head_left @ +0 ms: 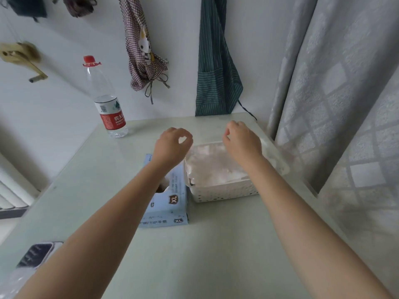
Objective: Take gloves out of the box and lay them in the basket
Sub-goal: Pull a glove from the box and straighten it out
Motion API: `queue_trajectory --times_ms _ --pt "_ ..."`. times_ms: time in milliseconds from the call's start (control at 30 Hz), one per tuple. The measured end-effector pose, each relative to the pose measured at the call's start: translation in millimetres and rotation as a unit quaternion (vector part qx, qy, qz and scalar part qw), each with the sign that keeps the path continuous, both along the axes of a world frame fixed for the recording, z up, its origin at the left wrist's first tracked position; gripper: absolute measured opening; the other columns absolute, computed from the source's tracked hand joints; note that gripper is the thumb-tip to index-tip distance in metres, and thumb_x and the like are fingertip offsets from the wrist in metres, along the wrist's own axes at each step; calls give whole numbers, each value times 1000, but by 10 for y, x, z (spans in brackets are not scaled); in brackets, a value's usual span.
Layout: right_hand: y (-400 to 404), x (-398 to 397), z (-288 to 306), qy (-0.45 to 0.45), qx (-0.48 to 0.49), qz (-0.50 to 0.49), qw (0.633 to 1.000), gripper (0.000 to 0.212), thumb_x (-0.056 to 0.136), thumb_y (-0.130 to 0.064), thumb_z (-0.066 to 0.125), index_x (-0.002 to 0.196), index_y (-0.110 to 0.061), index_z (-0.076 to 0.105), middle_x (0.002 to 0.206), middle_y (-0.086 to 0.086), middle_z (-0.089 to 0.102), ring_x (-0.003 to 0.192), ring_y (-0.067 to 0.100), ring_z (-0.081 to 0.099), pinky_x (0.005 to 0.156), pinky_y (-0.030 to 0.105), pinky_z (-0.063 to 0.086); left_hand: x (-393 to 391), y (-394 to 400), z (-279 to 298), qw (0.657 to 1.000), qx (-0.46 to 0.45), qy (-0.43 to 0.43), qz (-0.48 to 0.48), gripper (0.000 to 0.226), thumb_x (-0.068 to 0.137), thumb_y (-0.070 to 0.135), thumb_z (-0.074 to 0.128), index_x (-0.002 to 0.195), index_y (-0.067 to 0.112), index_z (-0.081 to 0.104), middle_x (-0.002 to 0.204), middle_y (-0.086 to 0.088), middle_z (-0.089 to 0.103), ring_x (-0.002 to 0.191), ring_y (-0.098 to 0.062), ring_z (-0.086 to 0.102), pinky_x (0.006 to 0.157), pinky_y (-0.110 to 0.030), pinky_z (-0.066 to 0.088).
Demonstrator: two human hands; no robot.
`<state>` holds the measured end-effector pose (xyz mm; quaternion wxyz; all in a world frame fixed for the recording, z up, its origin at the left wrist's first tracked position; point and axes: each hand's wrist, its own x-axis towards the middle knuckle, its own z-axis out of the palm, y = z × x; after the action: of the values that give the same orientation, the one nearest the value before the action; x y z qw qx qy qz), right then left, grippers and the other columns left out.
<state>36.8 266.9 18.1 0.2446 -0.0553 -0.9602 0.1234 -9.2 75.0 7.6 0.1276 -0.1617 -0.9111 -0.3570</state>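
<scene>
A light blue glove box [172, 203] marked XL lies on the table, with a glove tuft showing at its top opening under my left forearm. To its right stands a white perforated basket [226, 192] holding several translucent gloves [216, 167]. My left hand [170, 145] hovers over the basket's far left corner, thumb and forefinger pinched together. My right hand [243, 141] is over the far right side with its fingers curled down. A thin clear glove appears stretched between the two hands over the basket; the film is faint at the fingertips.
A plastic water bottle [108, 104] with a red cap stands at the table's back left. Two aprons [216, 67] hang on the wall behind. A grey curtain [336, 104] hangs close on the right. A phone [35, 254] lies at the table's near left edge.
</scene>
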Motion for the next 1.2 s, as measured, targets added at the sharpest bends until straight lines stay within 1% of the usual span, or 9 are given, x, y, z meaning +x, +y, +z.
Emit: queue_trajectory --times_ms 167,300,400,667,733,833,1000,1100,1200 --pt "-715 -127 -85 -53 -11 136 989 11 93 -17 51 91 -16 62 96 0 60 97 22 52 76 34 39 -57 -573 -231 988 -9 -83 131 24 90 16 50 99 16 71 113 -8 63 96 -27 61 79 -32 47" --pt "-1333 -271 -280 -148 93 149 973 15 91 -33 58 91 -20 66 105 1 56 109 23 44 89 40 31 37 -965 -547 986 -27 -124 109 25 94 22 53 115 25 67 118 -8 54 102 -25 58 84 -31 46" --pt "-1482 -310 -417 -172 169 112 964 14 91 -21 54 100 -19 65 113 4 53 115 25 39 95 41 28 65 -951 -685 987 5 -141 78 28 97 26 48 121 27 64 121 -9 51 107 -27 58 89 -32 47" --pt "-1381 -310 -304 -90 146 101 980 21 93 -12 52 94 -20 70 98 -1 60 103 22 50 77 34 26 117 -895 -765 982 28 -171 80 38 99 30 37 133 31 52 129 -8 44 114 -29 52 100 -40 44" --pt "-1303 -277 -242 -74 94 108 987 20 93 -14 53 88 -16 72 94 1 64 97 24 56 76 32 36 137 -869 -781 982 23 -168 85 37 99 30 36 132 31 51 127 -9 45 112 -31 53 100 -44 44" --pt "-1213 -217 -156 -71 -107 127 984 16 87 -12 60 78 -9 73 82 -1 69 81 20 64 68 27 50 147 -859 -806 983 25 -159 88 36 99 26 36 132 29 51 124 -11 47 109 -34 54 99 -45 44" --pt "-1146 -163 -54 -52 -413 125 901 14 88 -11 64 76 -18 66 78 -4 67 74 13 64 63 21 47 161 -883 -768 984 9 -159 77 38 99 26 36 133 30 50 125 -11 46 113 -33 51 99 -45 43" --pt "-1127 -170 -91 -77 -438 116 888 10 93 -12 57 86 -12 64 82 2 67 74 15 63 62 23 50 158 -888 -713 985 19 -151 83 36 99 28 39 131 28 55 128 -9 46 115 -30 51 100 -44 43" --pt "-1141 -166 -141 -140 -405 115 896 9 95 -17 57 94 -13 65 90 1 67 76 13 64 63 21 46 193 -880 -590 992 74 -67 78 20 94 30 54 106 23 68 116 -3 53 106 -22 53 92 -37 45"
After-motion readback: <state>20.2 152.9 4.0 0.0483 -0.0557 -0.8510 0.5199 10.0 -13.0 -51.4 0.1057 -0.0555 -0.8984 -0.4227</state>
